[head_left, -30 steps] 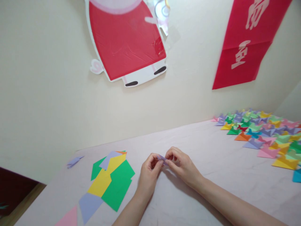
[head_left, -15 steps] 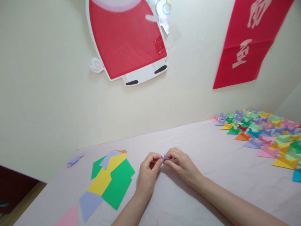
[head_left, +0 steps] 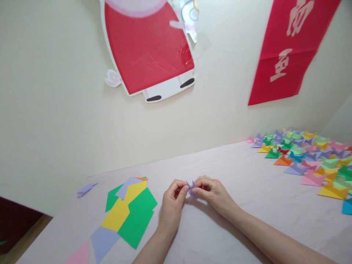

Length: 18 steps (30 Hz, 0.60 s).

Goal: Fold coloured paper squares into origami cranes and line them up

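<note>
A small purple folded paper piece (head_left: 192, 190) is held between both hands above the pale cloth, with two pointed tips sticking up. My left hand (head_left: 174, 198) pinches its left side between thumb and fingers. On the right side, my right hand (head_left: 210, 189) grips it the same way. The fingertips cover much of the paper, so its full shape is hidden.
Coloured paper sheets, among them a green one (head_left: 137, 223) and a yellow one (head_left: 117, 214), lie at the left. Beyond them is a folded purple paper (head_left: 86, 190). Rows of folded paper figures (head_left: 313, 178) stand at the right. A wall (head_left: 176, 128) rises behind.
The purple folded paper has been tilted or opened somewhat, so its two points and lower part now show more between the fingers. Both hands stay nearly in place.
</note>
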Each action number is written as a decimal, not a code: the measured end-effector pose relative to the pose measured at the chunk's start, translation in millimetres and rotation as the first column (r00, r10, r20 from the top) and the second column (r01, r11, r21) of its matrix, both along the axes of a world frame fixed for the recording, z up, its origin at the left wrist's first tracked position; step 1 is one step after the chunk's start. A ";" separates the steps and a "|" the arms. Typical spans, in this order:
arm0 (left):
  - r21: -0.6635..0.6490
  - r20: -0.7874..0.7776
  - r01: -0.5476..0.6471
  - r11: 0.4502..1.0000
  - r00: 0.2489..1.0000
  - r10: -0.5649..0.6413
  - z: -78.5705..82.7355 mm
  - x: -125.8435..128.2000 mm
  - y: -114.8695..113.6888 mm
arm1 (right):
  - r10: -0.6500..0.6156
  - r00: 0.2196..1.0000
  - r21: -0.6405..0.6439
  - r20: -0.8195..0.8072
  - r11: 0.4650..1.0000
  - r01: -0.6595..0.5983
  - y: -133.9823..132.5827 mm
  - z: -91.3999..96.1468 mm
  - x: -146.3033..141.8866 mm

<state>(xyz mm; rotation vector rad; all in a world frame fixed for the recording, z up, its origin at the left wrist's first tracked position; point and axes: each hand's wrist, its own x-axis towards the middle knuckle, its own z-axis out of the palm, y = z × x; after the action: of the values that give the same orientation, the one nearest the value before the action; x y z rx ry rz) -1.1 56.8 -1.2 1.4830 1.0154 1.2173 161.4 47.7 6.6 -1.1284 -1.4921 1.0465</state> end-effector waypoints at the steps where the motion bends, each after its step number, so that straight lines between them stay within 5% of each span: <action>1: -0.008 0.004 0.001 1.000 1.000 -0.001 -0.9 0.2 0.0 | 0.000 1.000 -0.008 -0.013 1.000 0.000 0.1 0.1 -0.1; 18: -0.027 0.044 -0.035 0.999 0.998 0.036 -1.4 2.3 -5.4 | -0.001 0.987 -0.078 -0.160 0.997 -0.011 1.7 -2.8 -1.3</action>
<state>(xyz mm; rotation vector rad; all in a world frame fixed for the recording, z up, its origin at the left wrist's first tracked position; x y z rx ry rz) 1.1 51.4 -2.6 1.4169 1.0275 1.2524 160.1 49.4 3.8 -1.0685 -1.3373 1.1797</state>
